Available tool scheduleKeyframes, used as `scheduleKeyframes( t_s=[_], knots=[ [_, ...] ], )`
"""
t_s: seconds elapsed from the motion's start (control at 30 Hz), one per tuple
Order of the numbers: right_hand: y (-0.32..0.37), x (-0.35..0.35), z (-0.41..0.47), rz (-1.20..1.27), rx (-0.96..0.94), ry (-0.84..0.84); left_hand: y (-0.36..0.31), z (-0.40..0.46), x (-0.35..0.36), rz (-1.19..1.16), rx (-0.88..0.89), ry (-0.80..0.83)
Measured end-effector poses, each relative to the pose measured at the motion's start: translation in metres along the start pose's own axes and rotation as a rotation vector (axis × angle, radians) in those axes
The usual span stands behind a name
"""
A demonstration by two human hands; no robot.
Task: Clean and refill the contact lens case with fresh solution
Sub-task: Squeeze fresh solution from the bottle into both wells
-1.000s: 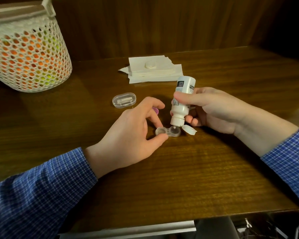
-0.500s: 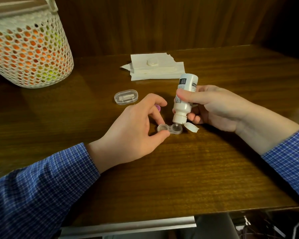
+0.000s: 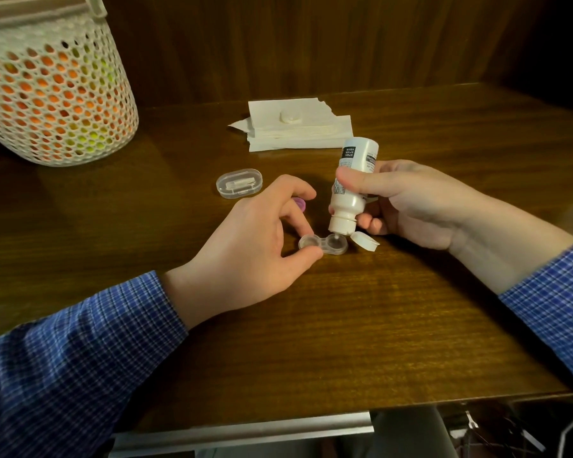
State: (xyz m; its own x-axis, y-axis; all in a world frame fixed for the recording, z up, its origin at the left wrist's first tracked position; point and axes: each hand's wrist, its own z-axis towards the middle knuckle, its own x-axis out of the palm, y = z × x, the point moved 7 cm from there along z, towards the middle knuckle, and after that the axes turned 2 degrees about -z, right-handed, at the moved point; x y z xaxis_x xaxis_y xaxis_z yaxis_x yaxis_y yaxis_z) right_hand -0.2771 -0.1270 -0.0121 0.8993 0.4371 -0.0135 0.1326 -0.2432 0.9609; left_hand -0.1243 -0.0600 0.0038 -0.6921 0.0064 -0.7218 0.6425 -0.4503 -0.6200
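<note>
We find the right hand (image 3: 420,206) with its grip closed round a white solution bottle (image 3: 353,183), thumb across the label, fingers curled behind. The bottle is held upside down and slightly tilted, its nozzle directly over the right well of the contact lens case (image 3: 323,244); we cannot tell whether the nozzle touches the well. The bottle's flip cap (image 3: 364,241) hangs open beside the nozzle, just right of the case.

The left hand (image 3: 245,246) has a narrow grip on the case's left well, pinched between thumb tip and a fingertip. The clear case lies flat on the bench (image 3: 344,325), both wells uncapped, about midway between the left and right edges and nearer the far edge than the near one.

A purple cap (image 3: 300,203) lies on the bench just behind the left hand, partly hidden by its fingers. Farther toward the far edge, left of the bottle, sits a small clear oval box (image 3: 239,183). Close to the far edge lies a stack of white paper napkins (image 3: 298,128) with a white cap (image 3: 290,118) resting on top.

At the far left corner stands a white perforated basket (image 3: 52,90), orange and yellow-green contents showing through its holes.

The bench surface is dark glossy wood with horizontal grain. Dark wood panelling (image 3: 311,44) rises behind the far edge. A pale metal strip (image 3: 245,431) runs under the near edge. Both forearms wear blue checked sleeves (image 3: 80,352).
</note>
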Motion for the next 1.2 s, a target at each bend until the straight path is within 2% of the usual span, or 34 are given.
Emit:
scheduleKeyframes(
  t_s=[1.2],
  knots=[
    [-0.0001,-0.0009,-0.0007,0.042,0.042,-0.02,-0.0009,0.0008,-0.0014,0.013,-0.016,-0.012]
  ],
)
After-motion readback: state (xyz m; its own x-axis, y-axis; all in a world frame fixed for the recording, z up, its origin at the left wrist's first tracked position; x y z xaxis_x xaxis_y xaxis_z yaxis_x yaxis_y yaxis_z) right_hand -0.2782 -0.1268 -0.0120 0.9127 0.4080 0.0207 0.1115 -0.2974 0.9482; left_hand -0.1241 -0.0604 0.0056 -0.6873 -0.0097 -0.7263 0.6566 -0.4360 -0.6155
